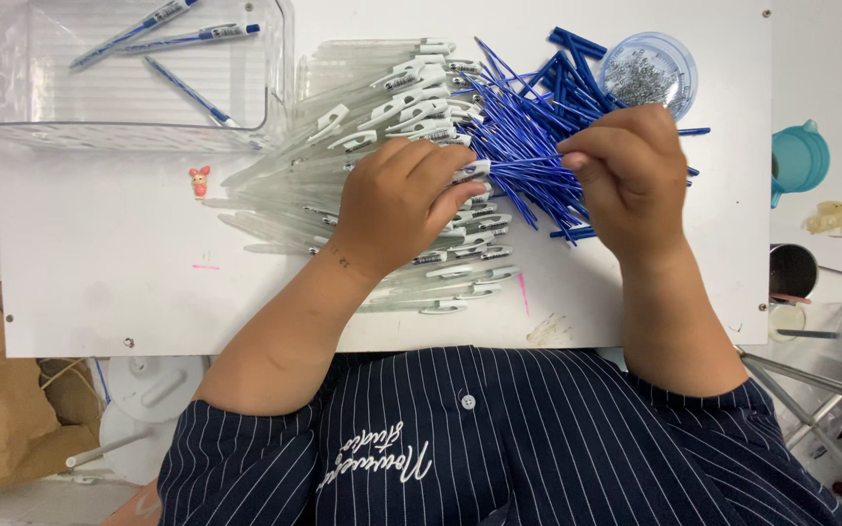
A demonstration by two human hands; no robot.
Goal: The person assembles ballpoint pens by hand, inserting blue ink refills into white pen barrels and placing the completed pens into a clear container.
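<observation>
The left hand [403, 200] lies over a heap of clear plastic pen barrels with white clips [363, 185] spread across the white work board [109, 263]. Its fingers are curled around one clear barrel [475, 169], whose white tip pokes out toward 3 o'clock. The right hand [631, 175] sits at 3 o'clock from the left, fingers pinched on a thin blue ink refill [523, 163] that runs level between the two hands and meets the barrel's tip. Beneath and beyond the right hand, toward 12 o'clock, lies a loose pile of blue refills [528, 107].

At 1 o'clock from the right hand stands a round clear plastic tub of small metal springs [647, 73]. At 10 o'clock from the left hand, a clear plastic bin [280, 58] holds a few finished blue pens [163, 39]. A small pink figurine [200, 180] stands on the board at 9 o'clock from the left hand. Off the board's edge at 3 o'clock is a teal cup [797, 159], with a pale hair claw [835, 216] just below it. A dark pinstriped shirt [538, 438] fills the 6 o'clock edge.
</observation>
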